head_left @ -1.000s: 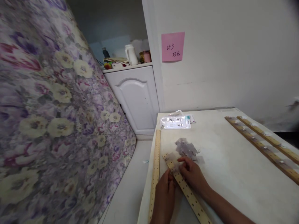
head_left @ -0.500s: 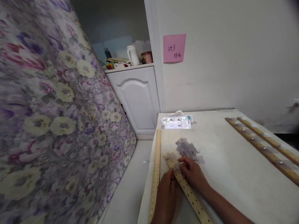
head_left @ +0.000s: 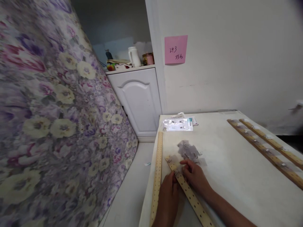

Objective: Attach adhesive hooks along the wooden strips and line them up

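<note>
A pale wooden strip with rows of holes (head_left: 193, 198) lies at a slant on the table under my hands. My left hand (head_left: 167, 192) is closed at the strip's left edge, its fingertips pinched at a small clear plastic hook piece (head_left: 178, 171) on the strip. From the right, my right hand (head_left: 195, 175) is closed at the same clear piece, with thumb and forefinger near its edge. Exactly how each fingertip grips is hard to see. Another clear piece (head_left: 170, 160) sits at the strip's far end. Just beyond is a pile of clear squares with metal hooks (head_left: 188, 150).
A second holed strip (head_left: 158, 170) runs along the table's left edge. Two strips bearing clear hook pieces (head_left: 258, 142) lie at the right. Blister packaging (head_left: 177, 124) rests at the back. Left of the table hang a floral curtain (head_left: 63, 126) and stands a white cabinet (head_left: 139, 101).
The view has shifted very slightly. Both hands stay in nearly the same place at the clear piece on the strip.
</note>
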Demonstrator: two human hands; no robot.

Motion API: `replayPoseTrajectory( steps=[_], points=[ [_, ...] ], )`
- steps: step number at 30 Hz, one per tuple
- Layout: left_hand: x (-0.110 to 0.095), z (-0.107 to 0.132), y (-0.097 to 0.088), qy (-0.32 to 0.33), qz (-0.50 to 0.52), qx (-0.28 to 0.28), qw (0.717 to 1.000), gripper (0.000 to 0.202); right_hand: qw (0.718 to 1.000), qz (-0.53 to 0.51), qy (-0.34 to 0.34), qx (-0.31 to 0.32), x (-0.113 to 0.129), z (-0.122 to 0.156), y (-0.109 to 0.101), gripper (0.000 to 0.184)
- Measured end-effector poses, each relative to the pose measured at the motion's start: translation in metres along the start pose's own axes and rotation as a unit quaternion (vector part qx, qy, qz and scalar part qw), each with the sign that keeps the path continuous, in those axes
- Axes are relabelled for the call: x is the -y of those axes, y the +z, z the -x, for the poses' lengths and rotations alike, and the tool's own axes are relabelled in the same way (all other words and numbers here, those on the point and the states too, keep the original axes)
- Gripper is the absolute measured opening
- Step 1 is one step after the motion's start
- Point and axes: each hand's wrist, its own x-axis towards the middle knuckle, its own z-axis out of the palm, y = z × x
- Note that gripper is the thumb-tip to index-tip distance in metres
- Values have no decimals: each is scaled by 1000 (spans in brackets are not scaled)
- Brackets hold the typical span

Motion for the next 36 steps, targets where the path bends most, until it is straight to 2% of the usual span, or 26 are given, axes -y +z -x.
replayPoseTrajectory(
  steps=[23, 36],
  points=[
    [-3, 2, 1, 2, 7, 3, 1000, 43, 999, -31, 16, 17, -5, -2, 0, 24],
    [-6, -2, 0, 8, 3, 4, 1000, 42, 994, 99, -34, -29, 6, 0, 0, 23]
  ],
)
